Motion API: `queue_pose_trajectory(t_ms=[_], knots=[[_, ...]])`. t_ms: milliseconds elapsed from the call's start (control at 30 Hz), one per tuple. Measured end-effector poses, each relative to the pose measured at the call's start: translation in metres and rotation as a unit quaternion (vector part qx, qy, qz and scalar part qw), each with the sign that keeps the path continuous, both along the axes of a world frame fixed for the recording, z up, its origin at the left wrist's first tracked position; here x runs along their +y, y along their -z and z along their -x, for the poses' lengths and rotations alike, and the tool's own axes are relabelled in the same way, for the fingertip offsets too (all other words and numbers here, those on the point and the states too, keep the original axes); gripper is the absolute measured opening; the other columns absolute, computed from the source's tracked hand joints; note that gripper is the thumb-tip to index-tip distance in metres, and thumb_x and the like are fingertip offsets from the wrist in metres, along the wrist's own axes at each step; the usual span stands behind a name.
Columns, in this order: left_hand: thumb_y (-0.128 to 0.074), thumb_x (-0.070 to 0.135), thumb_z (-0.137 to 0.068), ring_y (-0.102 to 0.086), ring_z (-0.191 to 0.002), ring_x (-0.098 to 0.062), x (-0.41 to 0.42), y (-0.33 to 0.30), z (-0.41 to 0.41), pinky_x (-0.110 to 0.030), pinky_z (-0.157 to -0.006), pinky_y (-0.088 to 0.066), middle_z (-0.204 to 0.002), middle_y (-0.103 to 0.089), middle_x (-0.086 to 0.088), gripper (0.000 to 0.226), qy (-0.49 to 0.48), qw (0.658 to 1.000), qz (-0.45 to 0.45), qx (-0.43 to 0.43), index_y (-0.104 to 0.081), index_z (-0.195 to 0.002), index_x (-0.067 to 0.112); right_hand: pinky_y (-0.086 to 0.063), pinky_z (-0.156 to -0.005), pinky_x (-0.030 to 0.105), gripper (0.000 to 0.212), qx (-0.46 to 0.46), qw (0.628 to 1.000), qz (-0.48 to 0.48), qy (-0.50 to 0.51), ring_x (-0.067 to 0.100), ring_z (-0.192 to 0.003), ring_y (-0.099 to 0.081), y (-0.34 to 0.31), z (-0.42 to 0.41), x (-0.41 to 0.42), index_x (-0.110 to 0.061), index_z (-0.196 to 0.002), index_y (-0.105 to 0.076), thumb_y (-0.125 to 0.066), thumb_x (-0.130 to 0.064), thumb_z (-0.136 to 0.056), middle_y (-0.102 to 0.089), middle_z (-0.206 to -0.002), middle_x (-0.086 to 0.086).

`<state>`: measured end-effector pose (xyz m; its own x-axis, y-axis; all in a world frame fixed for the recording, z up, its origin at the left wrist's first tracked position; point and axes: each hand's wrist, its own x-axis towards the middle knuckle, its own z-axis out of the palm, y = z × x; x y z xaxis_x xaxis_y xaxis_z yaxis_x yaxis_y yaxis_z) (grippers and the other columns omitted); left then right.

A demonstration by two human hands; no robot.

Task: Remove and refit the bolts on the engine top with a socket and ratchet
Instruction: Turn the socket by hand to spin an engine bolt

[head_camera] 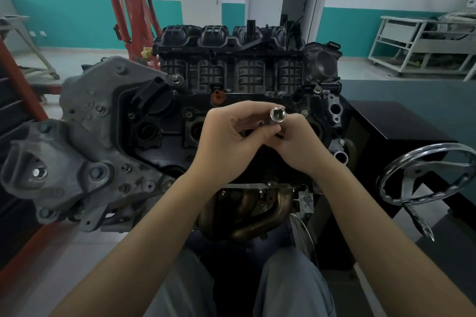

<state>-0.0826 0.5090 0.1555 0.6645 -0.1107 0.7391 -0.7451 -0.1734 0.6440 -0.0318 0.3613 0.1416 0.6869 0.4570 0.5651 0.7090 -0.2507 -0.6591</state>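
A shiny metal socket [277, 115] is held above the black engine top [159, 121], its square drive hole facing the camera. My right hand [296, 144] pinches the socket from the right and below. My left hand [231, 134] meets it from the left, fingers curled, with a small metal piece [261, 123] showing between its fingertips; I cannot tell what that piece is. Bolts sit around the cover, such as one at the back left [176, 79] and one at the right [304, 112]. A ratchet handle is not visible.
A black ribbed intake manifold [231, 59] rises behind the cover. A grey bracket casting [85, 141] sits at the left, the exhaust manifold [257, 211] below my wrists. A chrome handwheel [425, 175] stands at the right, a red engine crane [131, 8] behind.
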Motion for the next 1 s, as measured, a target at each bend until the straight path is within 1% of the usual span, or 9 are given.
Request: queue_pose_trajectory(t_ms=[100, 233, 367, 500, 600, 700, 867, 933, 1000], knots=[[-0.072, -0.005, -0.078, -0.069, -0.098, -0.016, 0.002, -0.002, -0.001, -0.034, -0.089, -0.054, -0.100, -0.071, -0.005, 0.034, 0.016, 1.000, -0.014, 0.016, -0.067, -0.109, 0.009, -0.047, -0.073, 0.011, 0.028, -0.013, 1.000, 0.000, 0.014, -0.006, -0.081, -0.066, -0.003, -0.003, -0.001, -0.030, -0.083, -0.066, -0.067, -0.003, -0.079, -0.070, -0.079, -0.019], [-0.081, 0.009, -0.073, -0.069, -0.085, -0.005, 0.000, -0.002, 0.000, -0.029, -0.080, -0.056, -0.088, -0.073, 0.005, 0.022, -0.092, 0.995, -0.041, 0.000, -0.073, -0.093, 0.013, -0.056, -0.079, 0.032, 0.015, -0.016, 0.999, -0.029, 0.034, 0.015, -0.086, -0.070, 0.003, -0.006, 0.000, -0.010, -0.091, -0.074, -0.073, -0.001, -0.079, -0.074, -0.088, 0.005], [-0.072, 0.001, -0.081, -0.069, -0.093, -0.011, -0.001, -0.001, 0.000, -0.035, -0.086, -0.056, -0.096, -0.073, -0.003, 0.021, -0.071, 0.997, -0.019, -0.007, -0.071, -0.102, 0.006, -0.049, -0.085, 0.017, 0.025, -0.016, 1.000, -0.009, 0.019, 0.002, -0.097, -0.066, 0.006, -0.004, 0.001, -0.011, -0.107, -0.069, -0.067, 0.001, -0.085, -0.070, -0.099, -0.006], [-0.068, -0.006, -0.082, -0.068, -0.099, -0.020, 0.002, -0.004, 0.001, -0.040, -0.090, -0.054, -0.100, -0.072, -0.011, 0.028, 0.017, 0.999, -0.018, 0.024, -0.067, -0.107, 0.005, -0.047, -0.072, 0.009, 0.025, -0.019, 0.999, -0.022, 0.039, -0.008, -0.078, -0.064, 0.008, -0.004, 0.000, -0.016, -0.100, -0.068, -0.066, 0.003, -0.084, -0.067, -0.083, -0.013], [-0.078, 0.004, -0.075, -0.068, -0.090, -0.006, 0.001, -0.002, 0.001, -0.027, -0.084, -0.055, -0.091, -0.072, 0.005, 0.025, -0.064, 0.996, -0.055, 0.002, -0.071, -0.099, 0.011, -0.052, -0.075, 0.017, 0.021, -0.028, 0.998, -0.038, 0.045, 0.005, -0.082, -0.068, 0.008, -0.003, 0.000, -0.015, -0.095, -0.071, -0.070, 0.000, -0.081, -0.072, -0.085, -0.001], [-0.076, 0.006, -0.078, -0.068, -0.088, -0.003, 0.001, 0.000, 0.001, -0.027, -0.083, -0.056, -0.090, -0.072, 0.006, 0.021, -0.104, 0.993, -0.060, -0.013, -0.073, -0.098, 0.012, -0.051, -0.080, 0.015, 0.026, -0.034, 0.997, -0.053, 0.034, 0.002, -0.089, -0.068, 0.008, 0.000, 0.002, -0.018, -0.102, -0.069, -0.072, -0.003, -0.081, -0.071, -0.091, -0.007], [-0.067, -0.006, -0.082, -0.069, -0.098, -0.015, 0.003, -0.002, 0.002, -0.035, -0.089, -0.055, -0.099, -0.072, -0.004, 0.029, 0.013, 0.999, -0.049, 0.016, -0.068, -0.107, 0.007, -0.046, -0.075, 0.007, 0.026, -0.034, 0.998, -0.034, 0.029, -0.013, -0.085, -0.063, 0.009, 0.000, 0.002, -0.024, -0.099, -0.065, -0.066, -0.005, -0.081, -0.064, -0.087, -0.025], [-0.070, -0.005, -0.080, -0.068, -0.099, -0.017, 0.003, -0.003, 0.002, -0.038, -0.090, -0.054, -0.100, -0.072, -0.007, 0.027, 0.016, 0.998, -0.058, 0.029, -0.069, -0.106, 0.004, -0.047, -0.074, 0.009, 0.025, -0.032, 0.998, -0.041, 0.043, -0.008, -0.082, -0.065, 0.010, -0.002, 0.001, -0.025, -0.093, -0.069, -0.070, -0.005, -0.078, -0.067, -0.083, -0.021], [-0.079, 0.006, -0.075, -0.068, -0.093, -0.008, 0.001, -0.001, 0.003, -0.030, -0.085, -0.055, -0.096, -0.073, -0.001, 0.026, -0.076, 0.993, -0.091, 0.003, -0.072, -0.100, 0.008, -0.052, -0.074, 0.018, 0.024, -0.043, 0.997, -0.035, 0.054, 0.003, -0.082, -0.069, 0.012, -0.005, 0.001, -0.017, -0.093, -0.074, -0.074, 0.001, -0.077, -0.072, -0.083, -0.008]])
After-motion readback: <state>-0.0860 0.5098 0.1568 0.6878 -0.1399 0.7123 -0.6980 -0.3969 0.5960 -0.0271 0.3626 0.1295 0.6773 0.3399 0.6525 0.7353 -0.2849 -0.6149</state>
